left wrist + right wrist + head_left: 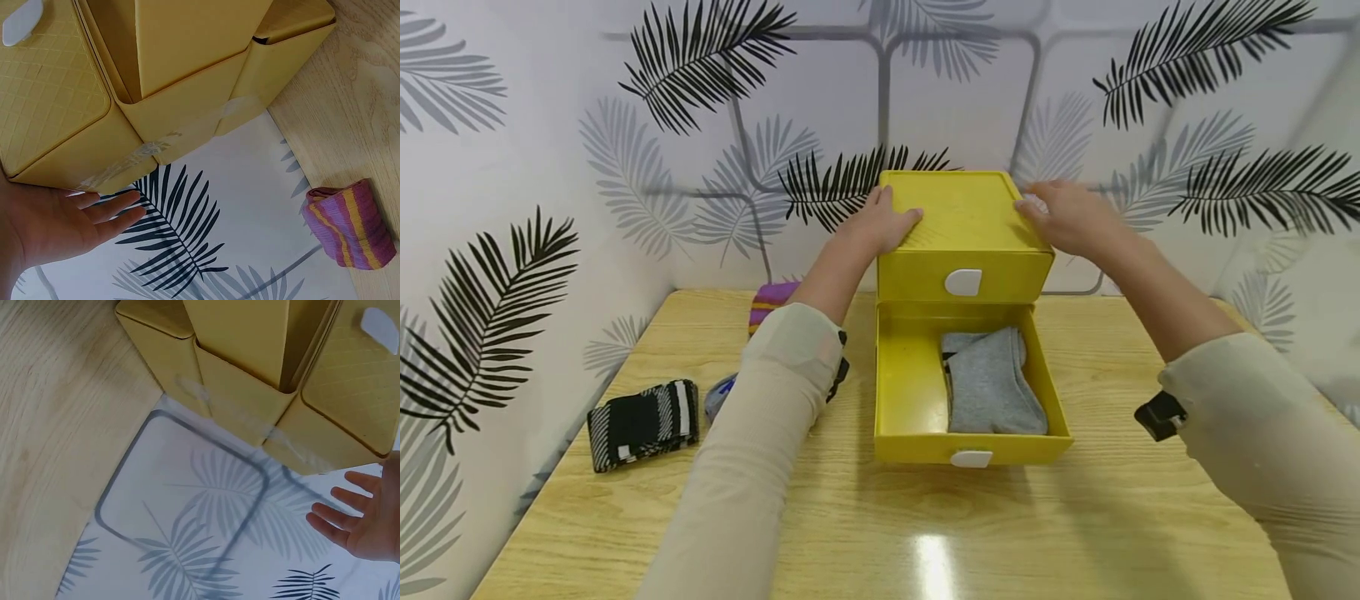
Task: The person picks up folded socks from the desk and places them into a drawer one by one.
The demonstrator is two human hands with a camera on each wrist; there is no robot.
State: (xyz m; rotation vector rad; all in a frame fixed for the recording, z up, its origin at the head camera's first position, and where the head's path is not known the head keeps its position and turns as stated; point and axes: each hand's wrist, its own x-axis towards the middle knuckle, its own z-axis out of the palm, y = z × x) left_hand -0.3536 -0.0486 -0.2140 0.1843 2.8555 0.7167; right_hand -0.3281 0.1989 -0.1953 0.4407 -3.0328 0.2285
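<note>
A yellow drawer unit (pixel 958 208) stands at the back of the table. My left hand (pixel 880 223) rests on its top left edge, thumb on the top; the left wrist view shows that hand's fingers (pixel 112 215) stretched past the side. At the opposite edge is my right hand (pixel 1067 218), slightly blurred, with its thumb at the rim and its fingers (pixel 344 519) extended. Below the shut top drawer, a middle drawer (pixel 910 375) is pulled out. Folded grey socks (pixel 996 383) lie in its right part.
A folded black-and-white patterned cloth item (pixel 643 423) lies at the table's left. Partly behind the left arm are a purple and yellow striped textile (pixel 353 228) and a bluish-grey item (pixel 718 396). Clear tape (pixel 150 149) runs along the unit's side. A leaf-patterned wall stands close behind.
</note>
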